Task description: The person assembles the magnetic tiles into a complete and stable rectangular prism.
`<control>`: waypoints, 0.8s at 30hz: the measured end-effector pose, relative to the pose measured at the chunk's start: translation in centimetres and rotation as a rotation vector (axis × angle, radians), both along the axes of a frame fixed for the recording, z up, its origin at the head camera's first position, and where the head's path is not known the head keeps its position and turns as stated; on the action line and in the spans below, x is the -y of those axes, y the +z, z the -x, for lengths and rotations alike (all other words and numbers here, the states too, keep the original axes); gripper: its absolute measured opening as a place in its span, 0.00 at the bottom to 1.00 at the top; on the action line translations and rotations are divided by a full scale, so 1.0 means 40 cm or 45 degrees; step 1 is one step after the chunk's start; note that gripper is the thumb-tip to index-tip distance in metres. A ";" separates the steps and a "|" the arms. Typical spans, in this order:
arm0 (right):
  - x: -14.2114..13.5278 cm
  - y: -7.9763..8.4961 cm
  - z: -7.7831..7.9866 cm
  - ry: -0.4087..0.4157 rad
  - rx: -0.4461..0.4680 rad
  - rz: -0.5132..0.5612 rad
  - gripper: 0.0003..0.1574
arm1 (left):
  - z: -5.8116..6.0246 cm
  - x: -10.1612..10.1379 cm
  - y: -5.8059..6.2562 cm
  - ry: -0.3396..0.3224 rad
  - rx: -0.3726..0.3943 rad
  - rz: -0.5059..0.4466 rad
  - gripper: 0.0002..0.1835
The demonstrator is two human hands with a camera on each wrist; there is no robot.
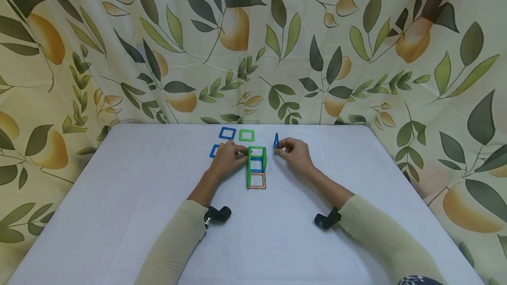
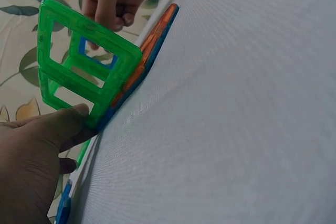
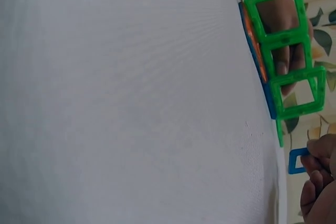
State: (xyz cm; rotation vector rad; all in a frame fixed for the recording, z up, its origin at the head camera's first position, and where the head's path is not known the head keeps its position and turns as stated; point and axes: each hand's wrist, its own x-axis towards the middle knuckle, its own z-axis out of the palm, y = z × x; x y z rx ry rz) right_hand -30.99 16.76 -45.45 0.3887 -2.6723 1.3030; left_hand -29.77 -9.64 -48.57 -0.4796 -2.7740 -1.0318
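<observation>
I have the right grip (image 1: 295, 155) pinching a blue tile (image 3: 292, 162) between thumb and fingers, held to the right of the green assembly (image 3: 286, 38) and apart from it. The left grip (image 1: 226, 160) pinches the green left wall (image 1: 249, 175) of that assembly toward its far end. I judge the blue tile light and stiff, its plastic smooth enough to swivel under a loose pinch; I would hold it by one side bar. The assembly looks light too, each frame stiff but the joints probably the weak part, so I would steady the wall low down and squeeze gently.

The blue tile is up on edge, narrow side toward the head view and faces turned sideways; roughly square, it has no clear long axis. The assembly's long axis runs away from the person, from the flat orange tile (image 1: 258, 187) at the near end, past a blue base tile (image 1: 257, 171), to the far end framed in green.

Farther out on the table (image 1: 317, 254), a loose blue tile (image 1: 227, 138) and a loose green tile (image 1: 247, 140) lie flat, and another blue piece (image 1: 211, 151) shows partly behind the left grip.
</observation>
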 end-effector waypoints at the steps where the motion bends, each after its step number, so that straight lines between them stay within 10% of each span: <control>1: -0.001 0.000 -0.004 0.002 0.003 0.000 0.09 | 0.000 -0.001 -0.001 -0.001 -0.001 -0.001 0.15; 24: -0.001 0.007 -0.097 0.066 -0.012 0.047 0.08 | -0.011 -0.007 0.011 0.021 0.012 -0.022 0.14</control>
